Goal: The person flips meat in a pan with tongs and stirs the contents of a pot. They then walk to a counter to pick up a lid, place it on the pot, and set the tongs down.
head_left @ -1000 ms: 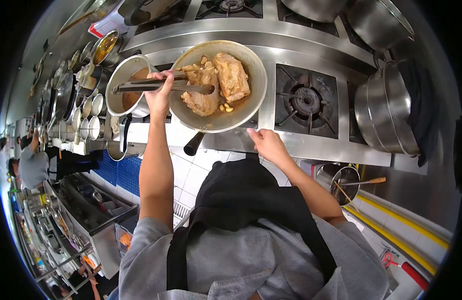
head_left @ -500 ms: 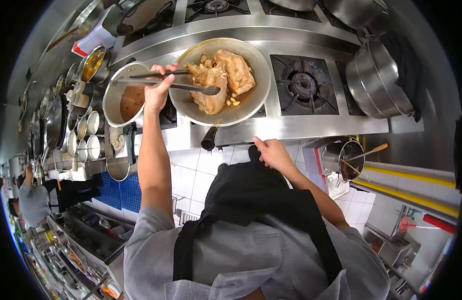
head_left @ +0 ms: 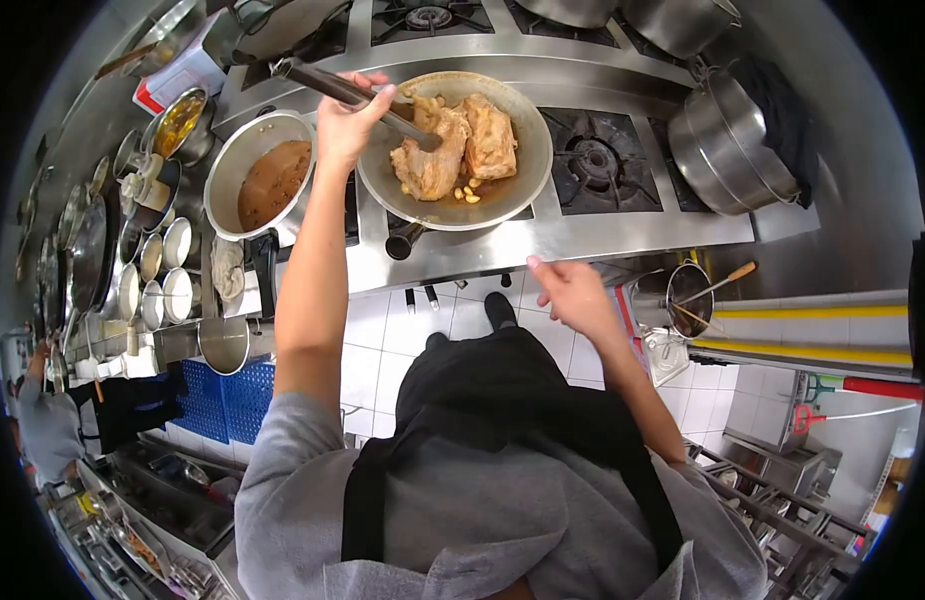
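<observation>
My left hand (head_left: 350, 122) is closed around metal tongs (head_left: 332, 84), whose arms lie close together. The tips press against a large piece of browned meat (head_left: 430, 165) in a wide shallow pan (head_left: 530, 190) on the stove. A second browned piece of meat (head_left: 490, 140) sits beside it, with whole garlic cloves (head_left: 467, 192) and brown liquid around them. In front of the stove edge, my right hand (head_left: 580, 300) hangs in the air with thumb and forefinger apart. Nothing shows in it.
A pot of brown sauce (head_left: 274, 185) stands left of the pan. To the right are a gas burner (head_left: 594, 162) and a large steel pot (head_left: 727, 145). Small containers (head_left: 177, 240) line the far left. Another person (head_left: 52, 410) stands at lower left.
My left hand has turned the tongs, and their arms have come together over the left piece of meat. My right hand has moved rightward, its fingers loosening. The whole view has shifted slightly.
</observation>
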A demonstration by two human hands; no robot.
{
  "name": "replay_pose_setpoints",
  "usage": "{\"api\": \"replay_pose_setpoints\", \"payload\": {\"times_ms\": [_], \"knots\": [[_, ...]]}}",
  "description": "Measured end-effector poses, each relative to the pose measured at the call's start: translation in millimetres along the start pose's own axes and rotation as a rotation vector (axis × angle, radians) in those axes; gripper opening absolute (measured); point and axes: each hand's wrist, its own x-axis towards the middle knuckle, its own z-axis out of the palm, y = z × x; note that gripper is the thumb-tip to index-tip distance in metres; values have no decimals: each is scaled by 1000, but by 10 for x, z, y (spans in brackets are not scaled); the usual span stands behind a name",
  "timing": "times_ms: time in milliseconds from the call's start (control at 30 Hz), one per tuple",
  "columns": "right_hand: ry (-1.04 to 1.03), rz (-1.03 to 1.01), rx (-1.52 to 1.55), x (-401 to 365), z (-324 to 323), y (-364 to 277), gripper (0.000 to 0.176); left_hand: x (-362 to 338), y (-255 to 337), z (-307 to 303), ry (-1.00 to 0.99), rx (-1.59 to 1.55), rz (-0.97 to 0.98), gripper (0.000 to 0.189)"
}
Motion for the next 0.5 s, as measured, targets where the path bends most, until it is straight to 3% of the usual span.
{"api": "replay_pose_setpoints", "payload": {"times_ms": [33, 100, 133, 200, 233, 300, 333, 400, 433, 467, 500], "knots": [[8, 0, 0, -43, -86, -88, 63, -2, 96, 69, -4, -5, 4, 25], [-23, -83, 340, -132, -266, -259, 72, -144, 522, 318, -200, 237, 271, 32], [-27, -88, 333, -154, -352, -317, 72, -262, 742, 452, -313, 376, 371, 31], [-370, -55, 853, -173, -486, -448, 85, -487, 957, 757, -572, 622, 550, 29], [-382, -59, 841, -236, -497, -543, 85, -576, 997, 920, -722, 722, 622, 28], [-528, 12, 1067, -360, -475, -701, 97, -797, 825, 1172, -838, 861, 830, 18], [-520, 115, 1044, -353, -453, -702, 85, -876, 744, 1253, -868, 849, 889, 14], [-574, 113, 1005, -192, -343, -384, 80, -963, 724, 1338, -943, 832, 938, 10], [-615, 121, 984, -162, -309, -270, 75, -1016, 716, 1355, -981, 882, 902, 21], [-421, 88, 890, -207, -231, -332, 67, -1089, 745, 1327, -829, 900, 906, 28], [-426, 87, 885, -177, -235, -316, 67, -1175, 789, 1282, -681, 915, 908, 36]]}}
